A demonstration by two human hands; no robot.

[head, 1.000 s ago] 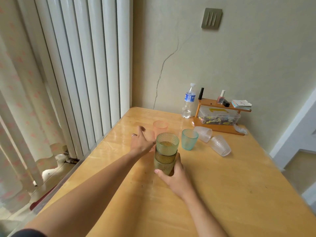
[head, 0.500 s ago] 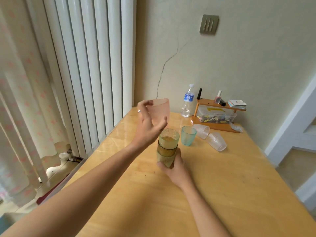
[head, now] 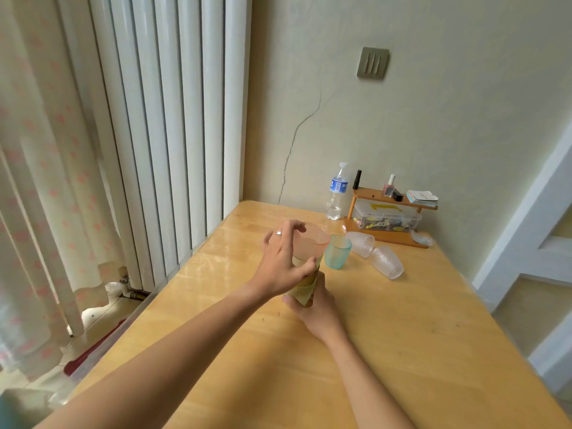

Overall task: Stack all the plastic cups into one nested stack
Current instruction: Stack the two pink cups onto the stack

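A stack of green plastic cups (head: 305, 289) stands upright on the wooden table (head: 387, 335). My right hand (head: 315, 308) grips its lower part. A pink cup (head: 309, 246) sits in the top of the stack, with my left hand (head: 283, 264) around its side, fingers spreading over the rim. Just to the right stands a teal cup (head: 338, 251), upright and apart. Two clear textured cups lie on their sides behind it: one (head: 360, 244) nearer the shelf, the other (head: 387, 262) further right.
A water bottle (head: 336, 193) and a small wooden shelf (head: 387, 218) holding a clear box and small bottles stand against the back wall. A white radiator (head: 161, 134) and a curtain are to the left of the table. The table's right edge drops to the floor.
My left hand took the pink cup from the table, lifted it, then lowered it into the top of the green stack. My right hand kept its hold on the stack.
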